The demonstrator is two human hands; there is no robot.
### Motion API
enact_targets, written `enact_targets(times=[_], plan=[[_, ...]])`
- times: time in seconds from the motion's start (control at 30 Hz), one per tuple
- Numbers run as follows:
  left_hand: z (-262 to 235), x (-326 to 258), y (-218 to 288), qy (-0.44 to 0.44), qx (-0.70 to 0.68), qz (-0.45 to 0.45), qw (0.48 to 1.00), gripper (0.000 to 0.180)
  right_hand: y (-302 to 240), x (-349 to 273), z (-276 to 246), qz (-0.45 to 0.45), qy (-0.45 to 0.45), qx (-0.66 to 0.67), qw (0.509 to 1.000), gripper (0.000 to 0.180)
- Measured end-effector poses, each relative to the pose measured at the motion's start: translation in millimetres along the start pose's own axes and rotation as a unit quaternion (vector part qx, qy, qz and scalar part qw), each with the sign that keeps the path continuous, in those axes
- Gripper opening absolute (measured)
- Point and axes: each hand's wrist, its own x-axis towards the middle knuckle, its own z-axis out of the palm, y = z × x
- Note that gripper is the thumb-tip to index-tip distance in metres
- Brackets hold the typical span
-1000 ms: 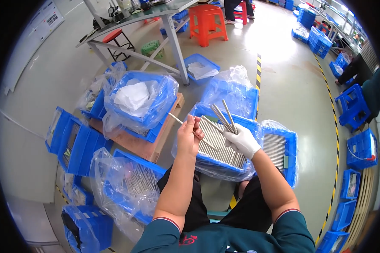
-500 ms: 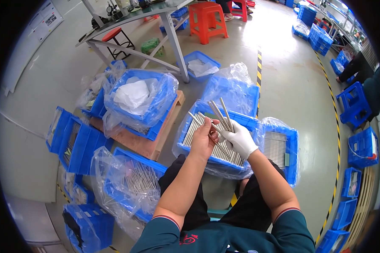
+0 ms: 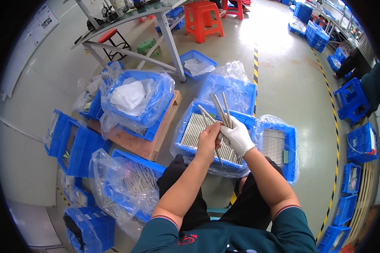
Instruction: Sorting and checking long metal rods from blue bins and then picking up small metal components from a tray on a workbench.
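Observation:
My bare left hand (image 3: 208,140) is closed around a thin metal rod (image 3: 219,157), whose lower end sticks out below the fingers. My right hand (image 3: 238,137), in a white glove, grips a bundle of several metal rods (image 3: 221,110) that point up and away from me. Both hands meet above a blue crate (image 3: 251,122) lined with clear plastic. Inside that crate lie rows of similar rods (image 3: 194,128), partly hidden by my hands. How many rods my left hand holds is hard to make out.
A second blue crate of rods (image 3: 273,145) stands right of the first, with a plastic-covered crate (image 3: 228,90) behind. At left are a crate of loose rods (image 3: 139,179) and a wooden pallet (image 3: 156,145) bearing crates. A table (image 3: 169,42) and red stool (image 3: 202,21) stand farther off.
My left fingers have closed more tightly against the right hand, and the rod in them has swung steeper. The right hand keeps its bundle. The whole view has shifted slightly.

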Motion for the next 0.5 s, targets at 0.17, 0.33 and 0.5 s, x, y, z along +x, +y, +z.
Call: enact_targets(times=[0.17, 0.33, 0.5], plan=[[2.7, 2.6, -5.8, 0.074, -0.009, 0.041, 0.996, 0.027, 3.1, 3.2, -1.3, 0.047, -0.01, -0.013, 0.999, 0.016], [-6.8, -0.3, 8.9, -0.025, -0.057, 0.016, 0.998, 0.03, -7.6, 16.1, -22.7, 0.033, 0.023, -0.047, 0.998, 0.016], [-5.2, -4.8, 2.7, -0.162, -0.09, -0.148, 0.972, 0.034, -7.5, 15.0, -28.9, 0.127, -0.075, 0.103, 0.984, 0.019]])
